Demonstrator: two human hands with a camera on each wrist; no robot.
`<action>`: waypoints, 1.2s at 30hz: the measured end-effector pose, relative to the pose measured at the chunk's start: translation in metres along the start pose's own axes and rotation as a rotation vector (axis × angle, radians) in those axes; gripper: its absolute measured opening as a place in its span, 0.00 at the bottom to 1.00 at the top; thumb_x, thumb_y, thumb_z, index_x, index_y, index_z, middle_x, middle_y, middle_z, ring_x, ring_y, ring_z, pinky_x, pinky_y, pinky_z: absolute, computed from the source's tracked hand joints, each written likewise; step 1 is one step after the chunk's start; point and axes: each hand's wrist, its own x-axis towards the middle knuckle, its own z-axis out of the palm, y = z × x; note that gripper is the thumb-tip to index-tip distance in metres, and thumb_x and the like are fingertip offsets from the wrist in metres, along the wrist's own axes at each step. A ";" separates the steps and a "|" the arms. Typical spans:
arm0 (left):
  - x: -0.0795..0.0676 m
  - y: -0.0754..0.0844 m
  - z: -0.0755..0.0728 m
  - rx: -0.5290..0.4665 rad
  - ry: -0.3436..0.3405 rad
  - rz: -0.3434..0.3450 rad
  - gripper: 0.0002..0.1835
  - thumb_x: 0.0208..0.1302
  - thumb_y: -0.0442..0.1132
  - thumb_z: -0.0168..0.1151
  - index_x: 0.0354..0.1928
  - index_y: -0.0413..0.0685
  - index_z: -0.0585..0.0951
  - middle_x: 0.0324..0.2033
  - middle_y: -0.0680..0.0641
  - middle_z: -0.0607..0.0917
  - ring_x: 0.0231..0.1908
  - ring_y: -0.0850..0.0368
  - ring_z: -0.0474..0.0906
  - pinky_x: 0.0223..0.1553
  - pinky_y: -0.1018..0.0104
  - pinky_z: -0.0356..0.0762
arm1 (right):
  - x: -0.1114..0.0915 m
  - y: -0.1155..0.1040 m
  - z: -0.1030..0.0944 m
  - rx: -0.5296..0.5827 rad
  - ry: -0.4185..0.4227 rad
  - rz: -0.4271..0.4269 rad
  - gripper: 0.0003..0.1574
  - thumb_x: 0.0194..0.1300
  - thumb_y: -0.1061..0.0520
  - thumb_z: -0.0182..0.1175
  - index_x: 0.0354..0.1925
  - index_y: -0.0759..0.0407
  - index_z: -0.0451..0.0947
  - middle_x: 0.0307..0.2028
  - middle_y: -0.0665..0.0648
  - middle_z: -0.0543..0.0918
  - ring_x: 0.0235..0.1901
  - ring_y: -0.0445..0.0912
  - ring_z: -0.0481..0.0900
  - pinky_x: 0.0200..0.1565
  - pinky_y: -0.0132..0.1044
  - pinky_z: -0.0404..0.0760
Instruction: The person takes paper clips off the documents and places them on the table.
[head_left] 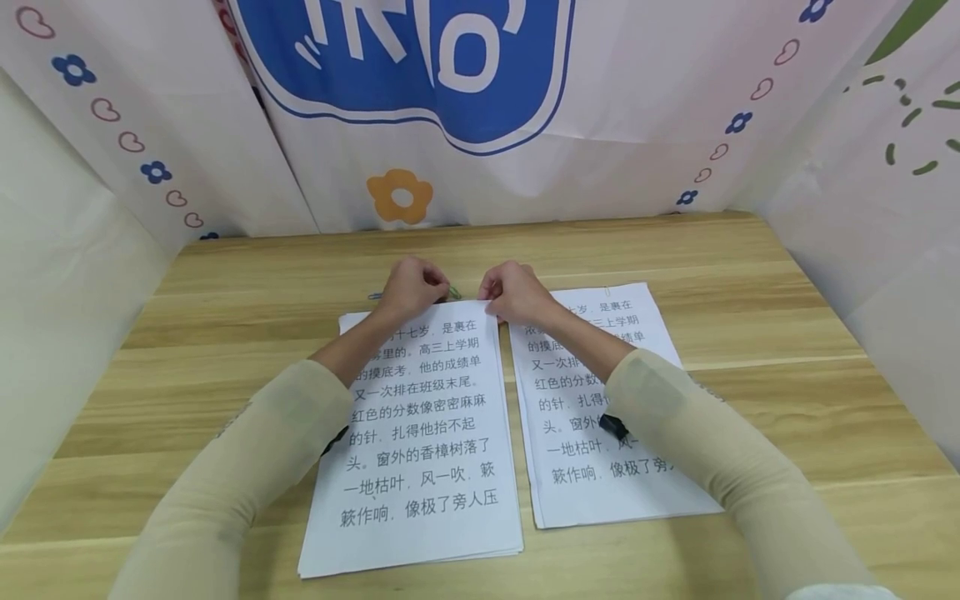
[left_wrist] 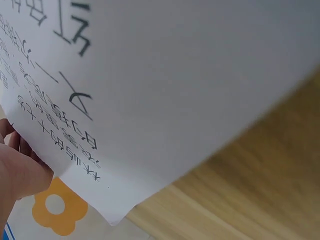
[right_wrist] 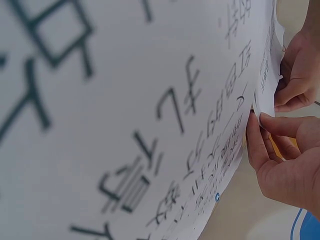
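Observation:
Two printed paper stacks lie side by side, a left stack (head_left: 427,500) and a right stack (head_left: 600,500). My right hand (head_left: 517,293) pinches the left stack's top right corner between thumb and fingers; in the right wrist view this hand (right_wrist: 287,160) has the corner slightly bent. Beside it, my left hand (head_left: 412,287) is over the top edge of that stack with its fingers curled. A green paper clip (head_left: 454,292) shows right at its fingertips; I cannot tell whether they hold it. The left hand (right_wrist: 300,70) partly hides behind paper in the right wrist view.
A blue paper clip (head_left: 375,296) lies behind the left stack. Another clip (head_left: 607,292) sits on the right stack's top edge. The wooden table (head_left: 225,333) meets a printed cloth backdrop (head_left: 600,183) at the back, with white side walls.

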 end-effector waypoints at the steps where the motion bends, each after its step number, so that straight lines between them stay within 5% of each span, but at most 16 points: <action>1: 0.000 0.000 0.000 0.005 -0.002 0.003 0.05 0.69 0.29 0.65 0.43 0.36 0.87 0.42 0.39 0.87 0.43 0.48 0.83 0.46 0.61 0.84 | 0.000 0.000 0.000 0.001 0.001 0.001 0.08 0.63 0.75 0.63 0.40 0.67 0.83 0.36 0.62 0.84 0.29 0.47 0.81 0.33 0.35 0.86; 36: 0.004 -0.001 -0.003 0.111 -0.022 -0.003 0.05 0.70 0.30 0.64 0.41 0.37 0.88 0.40 0.39 0.88 0.44 0.48 0.83 0.48 0.59 0.83 | 0.000 0.000 0.000 0.000 -0.003 0.001 0.09 0.63 0.74 0.63 0.40 0.67 0.83 0.37 0.63 0.84 0.31 0.48 0.81 0.33 0.34 0.85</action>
